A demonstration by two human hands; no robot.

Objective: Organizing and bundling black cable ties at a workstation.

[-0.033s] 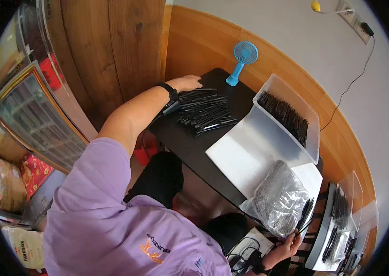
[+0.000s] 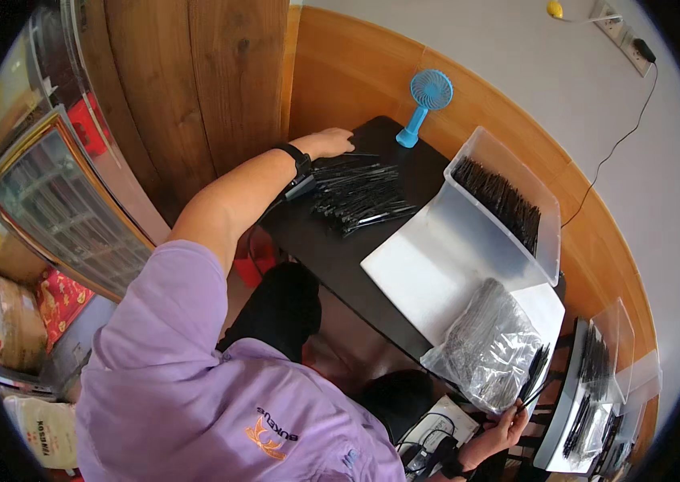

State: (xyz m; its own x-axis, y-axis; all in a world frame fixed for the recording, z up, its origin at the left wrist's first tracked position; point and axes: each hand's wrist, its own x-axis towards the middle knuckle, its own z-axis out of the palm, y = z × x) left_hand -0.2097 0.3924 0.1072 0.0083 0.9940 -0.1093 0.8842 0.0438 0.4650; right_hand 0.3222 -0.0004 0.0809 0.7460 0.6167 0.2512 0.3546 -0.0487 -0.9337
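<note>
My left hand (image 2: 330, 144), with a black band at the wrist, rests at the far left of the dark table. Its fingers are curled together, and what they hold, if anything, is hidden. Just nearer lies a spread pile of thin black strips (image 2: 360, 193). At the lower right, my right hand (image 2: 504, 431) is closed around the near ends of a few thin black strips (image 2: 534, 388), which point away from me. Touching this bunch on its left is a clear plastic bag (image 2: 485, 345), its contents blurred by glare. The bag lies on a white board (image 2: 404, 261).
A clear bin (image 2: 489, 226) of upright black strips stands on the white board. A blue handheld fan (image 2: 415, 128) stands by the wall. More bins and strips sit on a white surface (image 2: 553, 450) at far right. A glass-fronted cabinet (image 2: 67, 209) is left.
</note>
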